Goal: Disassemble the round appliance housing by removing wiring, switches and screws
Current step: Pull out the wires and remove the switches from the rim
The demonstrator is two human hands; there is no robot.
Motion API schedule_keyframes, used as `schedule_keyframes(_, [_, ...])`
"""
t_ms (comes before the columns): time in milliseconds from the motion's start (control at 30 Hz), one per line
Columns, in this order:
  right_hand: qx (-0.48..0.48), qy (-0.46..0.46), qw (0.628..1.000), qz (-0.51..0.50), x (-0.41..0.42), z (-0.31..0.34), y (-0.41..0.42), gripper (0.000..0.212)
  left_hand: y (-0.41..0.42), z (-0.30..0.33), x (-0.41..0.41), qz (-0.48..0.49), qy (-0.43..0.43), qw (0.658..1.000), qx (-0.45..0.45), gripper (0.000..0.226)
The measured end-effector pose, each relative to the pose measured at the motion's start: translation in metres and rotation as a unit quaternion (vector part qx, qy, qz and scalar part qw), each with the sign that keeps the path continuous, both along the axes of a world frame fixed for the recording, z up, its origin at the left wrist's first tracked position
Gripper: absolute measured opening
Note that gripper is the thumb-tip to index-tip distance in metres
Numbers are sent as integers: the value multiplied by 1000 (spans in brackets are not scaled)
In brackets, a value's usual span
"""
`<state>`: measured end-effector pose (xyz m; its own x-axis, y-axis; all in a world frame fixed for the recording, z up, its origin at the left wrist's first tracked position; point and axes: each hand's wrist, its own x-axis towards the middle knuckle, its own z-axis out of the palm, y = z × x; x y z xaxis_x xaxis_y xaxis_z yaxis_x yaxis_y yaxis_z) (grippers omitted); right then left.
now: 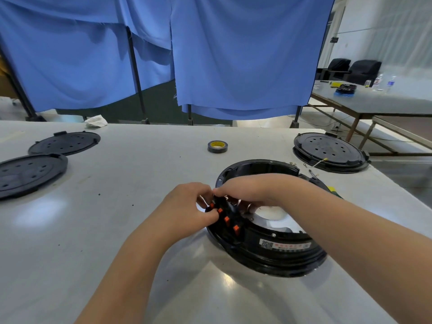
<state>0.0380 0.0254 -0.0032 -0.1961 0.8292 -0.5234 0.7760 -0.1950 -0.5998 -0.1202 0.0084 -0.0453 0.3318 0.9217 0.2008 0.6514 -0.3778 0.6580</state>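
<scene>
A black round appliance housing (280, 251) lies on the white table, open in the middle, with a white label on its near wall. At its left rim sits a black switch block (228, 220) with several orange buttons. My left hand (187, 204) grips the outer side of that block with curled fingers. My right hand (247, 190) reaches across the ring from the right and pinches the top of the same block. Bits of metal terminal show under my right fingers. Loose wires with ring terminals (313, 165) lie just behind the housing.
A roll of black tape (217, 146) lies behind the housing. Two black perforated round plates (64, 143) (30, 173) lie at the left, a third round unit (329, 152) at the back right. A yellow-green tool handle (334, 191) peeks past my right arm. Blue curtains hang behind.
</scene>
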Motion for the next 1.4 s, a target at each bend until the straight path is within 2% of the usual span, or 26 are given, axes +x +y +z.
schedule_keyframes(133, [9,13,996,-89,-16,-1,-11,46,-1,1,1,-3,-7,1000,5,13])
schedule_keyframes(233, [48,17,993,-110,-23,-4,-16,45,-1,0,2,-1,-7,1000,10,9])
schedule_keyframes(467, [30,26,980,-195,-33,-4,-25,49,-1,0,2,1,-10,1000,8,8])
schedule_keyframes(700, [41,30,976,-212,-33,-6,-26,49,-2,0,2,6,4,1000,14,10])
schedule_keyframes(967, [124,-26,972,-196,-35,-19,-23,57,-4,1,2,-11,-15,1000,11,10])
schedule_keyframes(1233, [57,-35,972,-225,-38,-5,-25,61,-3,-1,3,-6,-12,1000,20,6])
schedule_keyframes(1400, [56,-46,972,-222,-38,-6,-23,60,-3,-1,2,-10,-9,1000,22,7])
